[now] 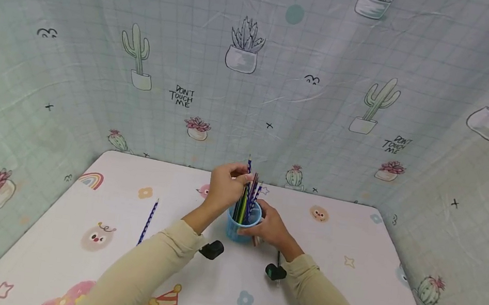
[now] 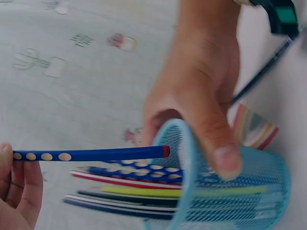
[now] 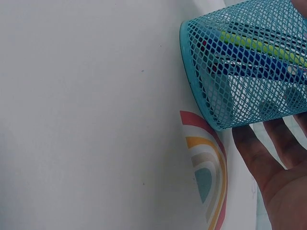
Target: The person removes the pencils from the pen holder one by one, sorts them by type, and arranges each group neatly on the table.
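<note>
My left hand point(image 1: 225, 187) pinches a blue pencil point(image 2: 110, 154) with a red end and pale round notches. In the left wrist view, that red end is over the rim of a light-blue mesh pencil cup point(image 2: 240, 191). Several pencils point(image 2: 129, 191), blue, red, yellow-green and dark, stand in the cup, their upper parts above the rim. My right hand point(image 1: 275, 228) grips the cup from the right, thumb along the near side. The right wrist view shows its fingers point(image 3: 259, 155) against the mesh point(image 3: 240, 96).
Another blue pencil point(image 1: 148, 221) lies on the white printed table point(image 1: 308, 302) to the left. A dark, slender stick point(image 2: 261, 72) lies near my right wrist. A printed cloth point(image 1: 251, 101) rises behind the table and at both sides.
</note>
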### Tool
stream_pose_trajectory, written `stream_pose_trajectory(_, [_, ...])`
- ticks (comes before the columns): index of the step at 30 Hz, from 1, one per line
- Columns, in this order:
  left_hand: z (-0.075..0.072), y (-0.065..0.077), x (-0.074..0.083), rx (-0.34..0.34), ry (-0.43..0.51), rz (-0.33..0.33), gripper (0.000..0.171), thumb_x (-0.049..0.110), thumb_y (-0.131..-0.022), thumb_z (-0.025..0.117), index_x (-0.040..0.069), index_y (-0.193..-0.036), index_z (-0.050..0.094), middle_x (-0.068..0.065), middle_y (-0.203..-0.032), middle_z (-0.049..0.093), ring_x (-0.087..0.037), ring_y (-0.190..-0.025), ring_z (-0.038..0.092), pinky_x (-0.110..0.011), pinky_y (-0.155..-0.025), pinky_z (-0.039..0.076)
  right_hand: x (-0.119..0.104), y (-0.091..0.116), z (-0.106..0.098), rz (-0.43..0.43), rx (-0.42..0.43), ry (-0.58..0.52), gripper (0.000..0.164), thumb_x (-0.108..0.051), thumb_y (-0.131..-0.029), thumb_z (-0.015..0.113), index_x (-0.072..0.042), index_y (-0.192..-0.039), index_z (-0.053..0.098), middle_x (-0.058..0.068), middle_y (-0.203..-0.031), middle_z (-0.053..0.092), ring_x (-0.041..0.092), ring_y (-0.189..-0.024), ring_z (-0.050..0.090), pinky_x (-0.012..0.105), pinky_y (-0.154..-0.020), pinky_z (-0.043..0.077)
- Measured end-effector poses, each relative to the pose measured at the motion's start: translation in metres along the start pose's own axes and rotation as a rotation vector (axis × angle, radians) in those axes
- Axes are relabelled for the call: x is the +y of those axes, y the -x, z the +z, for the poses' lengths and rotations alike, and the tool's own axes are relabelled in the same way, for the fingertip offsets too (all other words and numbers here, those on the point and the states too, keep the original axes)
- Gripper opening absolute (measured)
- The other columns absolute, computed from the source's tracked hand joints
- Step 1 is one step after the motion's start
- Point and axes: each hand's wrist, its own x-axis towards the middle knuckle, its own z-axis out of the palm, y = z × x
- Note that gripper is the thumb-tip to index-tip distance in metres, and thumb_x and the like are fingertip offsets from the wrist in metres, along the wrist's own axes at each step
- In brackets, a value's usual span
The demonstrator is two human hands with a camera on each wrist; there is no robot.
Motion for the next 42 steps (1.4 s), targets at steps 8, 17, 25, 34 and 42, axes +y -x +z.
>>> stream_pose_trajectory(8, [-0.037, -0.010, 0.007, -0.012, 0.102, -0.078, 0.021, 0.002, -0.097, 0.070, -0.007, -0.116, 0.073, -0.023, -0.108, 0.074, -0.021, -0.088, 0.072, -0.029, -0.080, 0.065, 0.002, -0.003, -0.002, 0.010, 0.016, 0.014, 0.086, -0.019, -0.072, 0.097, -0.013, -0.146, 0.054, 0.012, -0.137, 0.068, 0.032, -0.128, 0.064, 0.055, -0.112, 0.052])
stream_pose_trajectory(17, [-0.079, -0.017, 0.004, -0.104, 0.102, -0.195, 0.026, 0.002, -0.099, 0.067, -0.010, -0.122, 0.069, -0.014, -0.105, 0.070, -0.009, -0.084, 0.068, -0.024, -0.080, 0.064, 0.004, -0.001, 0.000, 0.029, 0.013, 0.026, 0.088, -0.020, -0.072, 0.097, -0.015, -0.147, 0.052, 0.011, -0.140, 0.066, 0.033, -0.131, 0.063, 0.055, -0.112, 0.053])
stream_pose_trajectory(25, [-0.119, -0.021, -0.007, -0.168, 0.031, -0.296, 0.030, 0.004, -0.101, 0.065, -0.008, -0.128, 0.065, -0.012, -0.108, 0.064, -0.013, -0.091, 0.066, -0.021, -0.080, 0.063, 0.003, 0.000, 0.004, 0.028, -0.001, 0.016, 0.087, -0.019, -0.072, 0.097, -0.015, -0.146, 0.052, 0.009, -0.140, 0.066, 0.032, -0.131, 0.063, 0.054, -0.111, 0.053])
stream_pose_trajectory(34, [-0.148, -0.023, -0.026, -0.206, -0.036, -0.383, 0.029, 0.005, -0.102, 0.065, -0.011, -0.126, 0.063, -0.017, -0.116, 0.064, -0.015, -0.090, 0.067, -0.022, -0.078, 0.063, 0.001, -0.001, 0.004, 0.028, 0.003, 0.027, 0.088, -0.020, -0.072, 0.097, -0.015, -0.147, 0.052, 0.010, -0.140, 0.066, 0.034, -0.131, 0.063, 0.056, -0.112, 0.052])
stream_pose_trajectory(42, [-0.164, -0.021, -0.045, -0.232, -0.072, -0.407, 0.030, 0.005, -0.101, 0.066, -0.011, -0.126, 0.063, -0.016, -0.113, 0.067, -0.011, -0.086, 0.068, -0.023, -0.076, 0.064, 0.003, -0.001, 0.001, 0.026, 0.017, 0.029, 0.087, -0.021, -0.071, 0.098, -0.015, -0.145, 0.054, 0.009, -0.139, 0.066, 0.032, -0.130, 0.063, 0.055, -0.112, 0.052])
